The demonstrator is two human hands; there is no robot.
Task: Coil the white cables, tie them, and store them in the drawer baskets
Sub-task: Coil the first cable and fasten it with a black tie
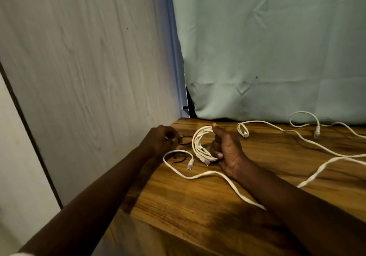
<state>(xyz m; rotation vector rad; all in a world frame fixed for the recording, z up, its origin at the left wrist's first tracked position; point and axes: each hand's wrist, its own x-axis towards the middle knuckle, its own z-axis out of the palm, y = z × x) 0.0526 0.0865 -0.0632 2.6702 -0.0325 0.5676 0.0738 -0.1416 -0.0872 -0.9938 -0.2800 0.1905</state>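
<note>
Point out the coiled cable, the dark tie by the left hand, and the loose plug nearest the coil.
coiled cable (pixel 198 140), head view, on the left arc of its loops.
dark tie (pixel 185 137), head view, on its thin loop.
loose plug (pixel 190 164), head view, on the clear connector body.

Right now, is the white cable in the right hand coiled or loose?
Coiled. The white cable bundle sits in several loops in the right hand; no tie is visible around it.

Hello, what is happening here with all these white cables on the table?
A person is tidying cables on a wooden table. The right hand holds one coiled white cable upright. The left hand pinches a thin dark tie beside the coil, which does not look tied yet. Other white cables lie loose and uncoiled across the table. No drawer basket is in view.
</note>
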